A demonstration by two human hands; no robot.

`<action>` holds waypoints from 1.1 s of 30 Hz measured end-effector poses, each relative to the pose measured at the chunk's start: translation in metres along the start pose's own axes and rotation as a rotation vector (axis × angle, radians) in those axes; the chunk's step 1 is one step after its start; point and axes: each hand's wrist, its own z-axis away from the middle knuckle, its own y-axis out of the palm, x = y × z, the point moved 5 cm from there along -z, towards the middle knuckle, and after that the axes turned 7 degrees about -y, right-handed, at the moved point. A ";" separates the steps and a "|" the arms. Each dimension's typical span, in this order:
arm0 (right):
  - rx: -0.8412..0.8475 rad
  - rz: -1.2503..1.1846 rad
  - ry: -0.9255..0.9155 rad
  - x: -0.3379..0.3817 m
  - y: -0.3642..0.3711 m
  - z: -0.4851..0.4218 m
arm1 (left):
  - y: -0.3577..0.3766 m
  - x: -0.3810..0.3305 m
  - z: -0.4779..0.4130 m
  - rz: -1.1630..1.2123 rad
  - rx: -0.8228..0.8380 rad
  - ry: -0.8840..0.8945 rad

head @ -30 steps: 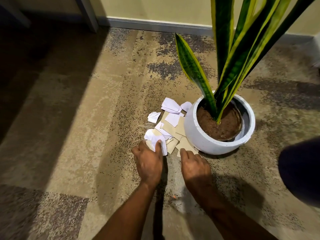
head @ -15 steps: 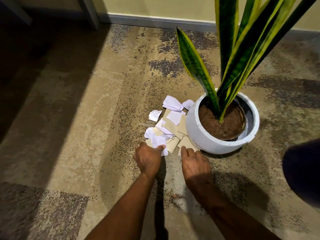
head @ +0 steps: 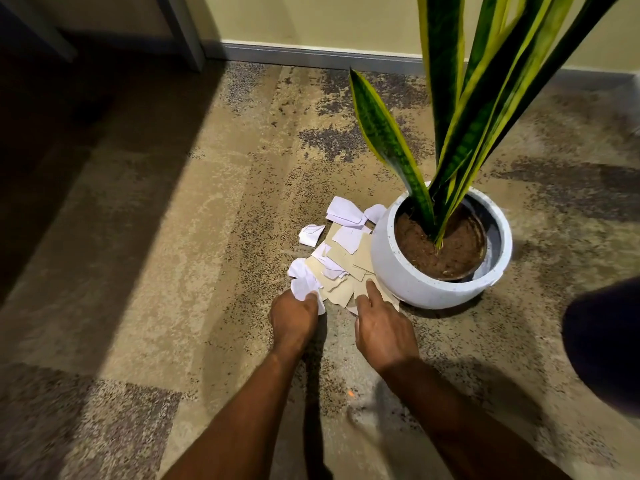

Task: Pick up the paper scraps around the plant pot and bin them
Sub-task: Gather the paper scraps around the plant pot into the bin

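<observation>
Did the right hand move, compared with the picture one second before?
Yes. The right hand moved slightly forward, toward the white pot; its index finger now rests on the brown scraps by the pot's base.

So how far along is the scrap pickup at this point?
Barely begun. Done: nothing visibly binned; no bin is in view. In hand: the left hand grips a crumpled white scrap, and the right hand touches a tan scrap with its forefinger. Left: the pile of white and tan scraps lies on the carpet beside the plant pot, all to gather and bin.
</observation>
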 end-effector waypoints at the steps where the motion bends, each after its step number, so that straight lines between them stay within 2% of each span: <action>1: 0.020 -0.010 -0.004 0.002 0.001 0.000 | -0.001 0.000 0.001 -0.005 0.001 0.013; 8: 0.090 -0.063 0.034 0.004 -0.006 -0.010 | 0.000 0.000 -0.001 -0.018 0.013 0.040; 15: 0.051 0.176 -0.096 0.004 -0.002 -0.005 | 0.000 0.002 -0.005 -0.019 0.008 0.058; 24: 0.081 0.217 -0.065 0.015 0.005 -0.001 | 0.004 0.004 -0.007 -0.040 -0.011 0.080; 33: -0.081 0.232 -0.021 0.018 -0.009 0.014 | -0.005 0.008 -0.001 0.047 0.051 0.087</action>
